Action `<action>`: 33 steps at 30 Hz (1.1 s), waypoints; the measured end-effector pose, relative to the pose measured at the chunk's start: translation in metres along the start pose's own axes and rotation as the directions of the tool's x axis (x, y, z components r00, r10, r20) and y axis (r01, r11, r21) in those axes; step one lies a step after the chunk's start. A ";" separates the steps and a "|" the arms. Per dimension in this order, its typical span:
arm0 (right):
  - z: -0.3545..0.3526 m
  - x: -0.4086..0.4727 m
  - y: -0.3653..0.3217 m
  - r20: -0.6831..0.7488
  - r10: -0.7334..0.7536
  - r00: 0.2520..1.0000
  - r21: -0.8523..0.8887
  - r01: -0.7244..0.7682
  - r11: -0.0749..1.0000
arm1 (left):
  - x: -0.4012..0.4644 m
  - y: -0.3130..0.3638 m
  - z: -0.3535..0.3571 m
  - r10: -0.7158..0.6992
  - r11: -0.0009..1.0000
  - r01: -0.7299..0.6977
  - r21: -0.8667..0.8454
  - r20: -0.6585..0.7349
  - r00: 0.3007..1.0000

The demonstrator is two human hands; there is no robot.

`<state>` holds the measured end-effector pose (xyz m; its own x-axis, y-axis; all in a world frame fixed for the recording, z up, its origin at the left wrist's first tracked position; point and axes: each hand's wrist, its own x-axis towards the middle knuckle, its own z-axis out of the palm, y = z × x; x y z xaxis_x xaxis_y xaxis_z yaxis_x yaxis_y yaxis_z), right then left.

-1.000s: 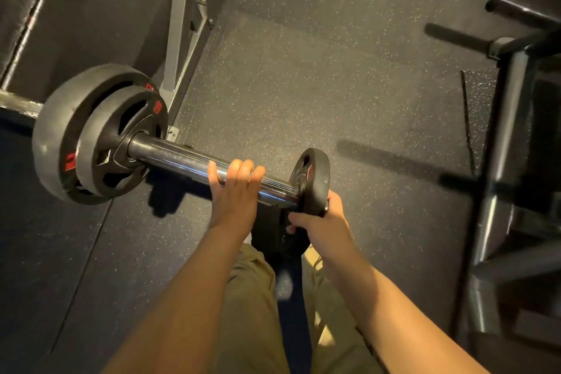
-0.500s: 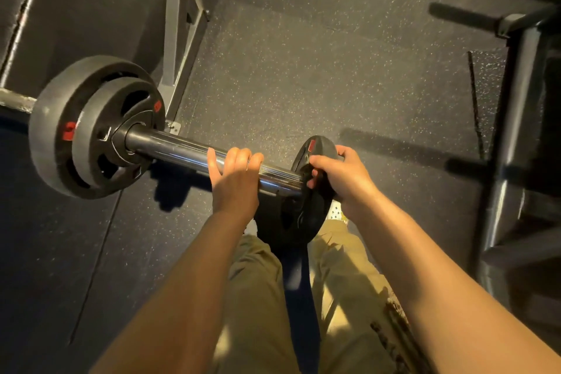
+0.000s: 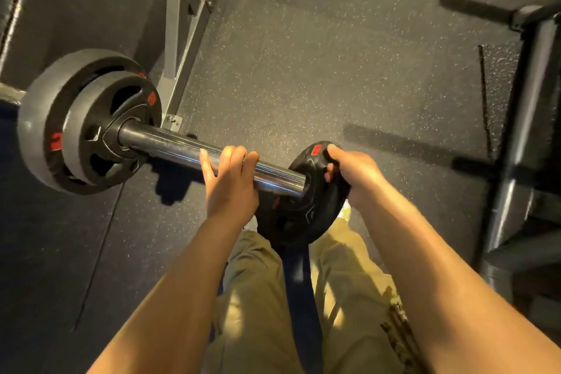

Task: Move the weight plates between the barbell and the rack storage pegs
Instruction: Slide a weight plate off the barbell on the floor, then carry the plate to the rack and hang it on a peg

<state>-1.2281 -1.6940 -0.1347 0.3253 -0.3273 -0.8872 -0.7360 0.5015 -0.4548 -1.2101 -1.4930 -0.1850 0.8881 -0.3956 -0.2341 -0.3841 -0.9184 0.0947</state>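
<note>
Gripping the small weight plate (image 3: pixel 306 206) at its top rim, right hand (image 3: pixel 352 173) fingers have shifted up from its lower edge; plate sits at the sleeve end (image 3: pixel 291 184), left hand (image 3: pixel 230 179) fingers wrapping the barbell sleeve.

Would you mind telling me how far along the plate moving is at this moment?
Two larger plates sit seated far up the barbell sleeve. In hand: the right hand grips the small plate at the sleeve's end, and the left hand holds the sleeve. The storage pegs on the right hold nothing that shows.
</note>
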 end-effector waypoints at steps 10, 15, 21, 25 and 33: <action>-0.097 0.031 0.073 -0.298 0.229 0.927 0.203 -0.173 0.964 | -0.005 -0.005 0.000 0.008 0.999 -0.009 -0.042 -0.007 1.000; -0.159 -0.002 0.022 -0.302 0.187 0.935 0.240 -0.116 0.964 | 0.010 0.061 -0.033 -0.087 0.983 0.105 -0.148 0.121 0.989; -0.183 -0.070 -0.046 -0.142 -0.060 0.988 0.196 0.087 0.977 | 0.041 0.210 -0.089 -0.027 0.376 0.625 -0.684 0.666 0.745; -0.222 -0.121 -0.096 0.078 -0.216 0.973 0.309 0.182 0.933 | 0.055 0.243 -0.122 0.234 -0.274 0.822 -0.499 0.795 0.560; -0.265 -0.134 -0.176 0.098 -0.144 0.985 0.370 0.098 0.924 | 0.078 0.284 -0.223 0.110 -0.287 0.571 -0.769 0.566 0.817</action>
<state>-1.2995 -1.9508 0.0847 0.4846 -0.3155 -0.8158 -0.4284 0.7275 -0.5359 -1.1936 -1.7862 0.0395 0.5405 -0.4208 -0.7285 0.8117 0.0333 0.5831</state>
